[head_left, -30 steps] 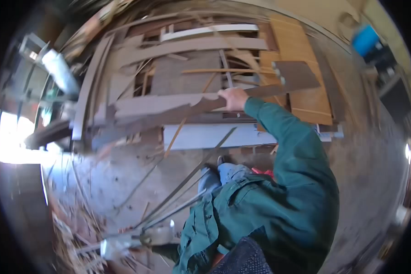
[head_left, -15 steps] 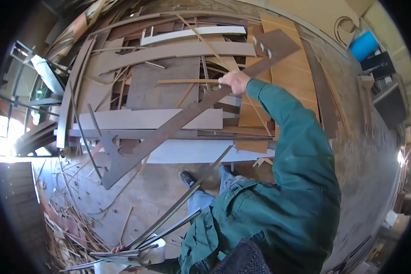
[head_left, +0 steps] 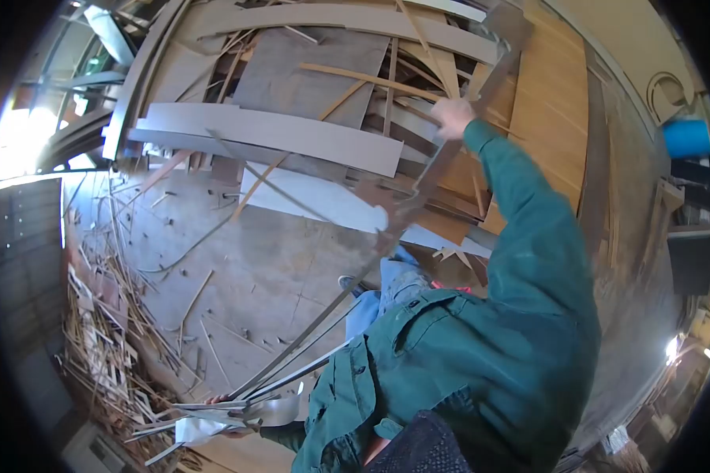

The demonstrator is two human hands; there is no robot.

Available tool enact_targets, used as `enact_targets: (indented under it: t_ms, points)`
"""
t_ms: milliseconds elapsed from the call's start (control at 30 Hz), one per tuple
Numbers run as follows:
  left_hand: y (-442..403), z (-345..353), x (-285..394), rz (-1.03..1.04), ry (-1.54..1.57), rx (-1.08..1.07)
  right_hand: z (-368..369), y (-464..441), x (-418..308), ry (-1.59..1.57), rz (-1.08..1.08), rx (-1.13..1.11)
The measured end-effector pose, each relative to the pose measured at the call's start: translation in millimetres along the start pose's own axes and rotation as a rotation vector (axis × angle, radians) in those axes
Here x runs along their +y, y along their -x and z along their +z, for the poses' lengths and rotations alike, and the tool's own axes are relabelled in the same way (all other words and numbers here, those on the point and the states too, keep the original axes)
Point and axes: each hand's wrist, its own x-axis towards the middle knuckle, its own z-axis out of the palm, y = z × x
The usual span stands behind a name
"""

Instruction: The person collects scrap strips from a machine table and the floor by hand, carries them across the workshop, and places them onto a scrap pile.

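My right hand (head_left: pixel 454 118) is closed round a long brown notched board (head_left: pixel 435 175), held over the wood pile. The board slants from the upper right down toward my legs, and its lower part is blurred. At the lower left, my left hand (head_left: pixel 233 433) holds a bundle of thin strips (head_left: pixel 296 344) together with white curved pieces (head_left: pixel 276 411). Some of its fingers show at the bundle's edges. The long strips reach up toward the notched board's lower end; whether they touch cannot be made out.
Flat boards (head_left: pixel 268 134) and yellowish panels (head_left: pixel 550 110) lie stacked ahead. Scrap strips (head_left: pixel 106 347) are heaped on the floor at the left. A blue cylinder (head_left: pixel 686 139) and dark boxes (head_left: pixel 690 252) stand at the right. Small offcuts litter the concrete floor (head_left: pixel 252 276).
The notched board has swung from a slant across the pile to a steeper one, its lower end now near my legs. The view has shifted, showing more floor at the left.
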Motion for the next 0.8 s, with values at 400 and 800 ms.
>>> enact_targets:
  t_ms: [400, 800]
  points:
    - [-115, 107, -85, -0.406, 0.199, -0.482, 124, 79, -116, -0.591, -0.178, -0.036]
    - [-237, 303, -340, -0.864, 0.174, -0.878, 148, 139, -68, -1.022, 0.383, 0.642]
